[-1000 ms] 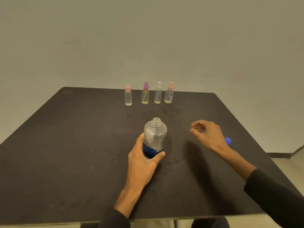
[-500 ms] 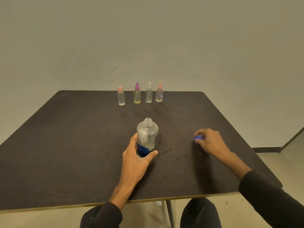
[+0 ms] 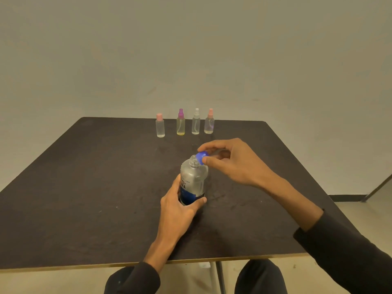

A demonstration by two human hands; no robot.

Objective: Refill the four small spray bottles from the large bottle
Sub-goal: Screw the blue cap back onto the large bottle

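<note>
My left hand wraps the large bottle, a clear round-shouldered plastic cylinder with a blue label, upright mid-table. Its threaded neck is open. My right hand pinches the small blue ribbed cap between thumb and forefinger, tilted just beside the rim. Four slim clear spray bottles stand in a row at the far edge of the matte dark table, well apart from my hands.

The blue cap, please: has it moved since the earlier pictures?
Yes. The blue cap, then on the table, is now pinched in the right hand at the large bottle's open mouth.
</note>
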